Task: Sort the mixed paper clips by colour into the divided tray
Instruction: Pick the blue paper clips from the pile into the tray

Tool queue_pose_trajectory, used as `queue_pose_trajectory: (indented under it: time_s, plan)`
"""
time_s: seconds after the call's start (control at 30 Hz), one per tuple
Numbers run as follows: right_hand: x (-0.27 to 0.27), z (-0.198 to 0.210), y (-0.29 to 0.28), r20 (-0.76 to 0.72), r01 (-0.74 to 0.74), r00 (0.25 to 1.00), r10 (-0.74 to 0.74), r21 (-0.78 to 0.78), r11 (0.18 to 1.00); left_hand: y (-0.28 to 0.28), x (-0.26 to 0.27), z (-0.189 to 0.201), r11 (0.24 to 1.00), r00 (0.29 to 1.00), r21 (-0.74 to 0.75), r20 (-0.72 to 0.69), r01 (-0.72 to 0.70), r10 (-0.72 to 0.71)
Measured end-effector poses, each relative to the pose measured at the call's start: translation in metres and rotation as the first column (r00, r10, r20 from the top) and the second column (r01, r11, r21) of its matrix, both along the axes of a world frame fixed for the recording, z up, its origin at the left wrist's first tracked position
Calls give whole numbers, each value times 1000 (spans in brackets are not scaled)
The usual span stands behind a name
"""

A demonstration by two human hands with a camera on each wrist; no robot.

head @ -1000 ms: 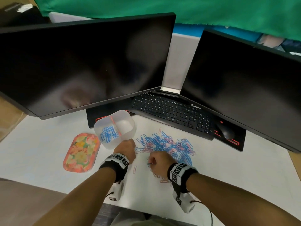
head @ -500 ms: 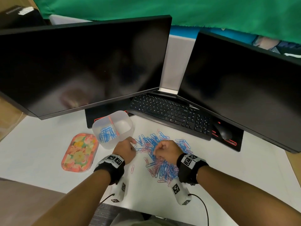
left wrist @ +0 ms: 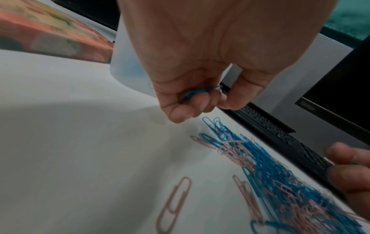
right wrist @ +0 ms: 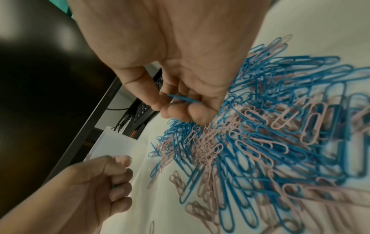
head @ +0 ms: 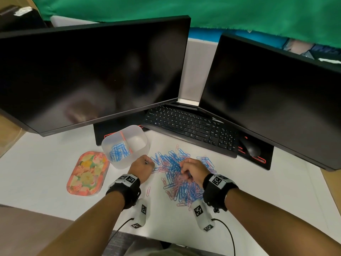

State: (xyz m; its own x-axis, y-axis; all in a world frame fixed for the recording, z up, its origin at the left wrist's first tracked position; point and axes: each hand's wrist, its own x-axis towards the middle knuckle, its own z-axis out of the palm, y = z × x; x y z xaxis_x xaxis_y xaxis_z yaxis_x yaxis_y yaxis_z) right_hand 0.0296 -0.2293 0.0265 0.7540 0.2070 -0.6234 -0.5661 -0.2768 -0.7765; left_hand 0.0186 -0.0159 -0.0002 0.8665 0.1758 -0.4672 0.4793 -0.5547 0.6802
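A mixed pile of blue and pink paper clips (head: pixel 181 174) (left wrist: pixel 280 174) (right wrist: pixel 270 150) lies on the white desk in front of the keyboard. The translucent divided tray (head: pixel 136 156) (left wrist: pixel 128 69) stands to the pile's left; its left compartment holds blue clips (head: pixel 119 151), its right one looks bare. My left hand (head: pixel 142 166) (left wrist: pixel 200 101) hovers between tray and pile, its curled fingers gripping blue clips (left wrist: pixel 200 92). My right hand (head: pixel 192 169) (right wrist: pixel 168 109) is over the pile's middle, pinching a blue clip (right wrist: pixel 183 99) between thumb and fingers.
A floral tin lid (head: pixel 86 173) lies left of the tray. A black keyboard (head: pixel 191 128) and mouse (head: pixel 251 148) sit behind the pile, under two dark monitors (head: pixel 92 71). One pink clip (head: pixel 148 191) (left wrist: pixel 174 204) lies alone near my left wrist.
My right hand has moved from the pile's near left edge up and right over its middle. The left hand has stayed beside the tray, fingers curled.
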Motion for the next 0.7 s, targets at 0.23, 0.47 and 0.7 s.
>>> queue_pose_trajectory:
  time_s: [0.23,0.47,0.7]
  plan:
    - [-2,-1,16,240,-371,762,602,-601,708,-1,-1,-5,870,929,340,-33,356,-368]
    - [18,-12,36,227,-420,435,871,-805,420,-3,0,-2,834,915,387,-76,394,-397]
    - [28,-18,32,217,-412,340,915,-840,352,4,-5,2,877,930,313,-68,365,-362]
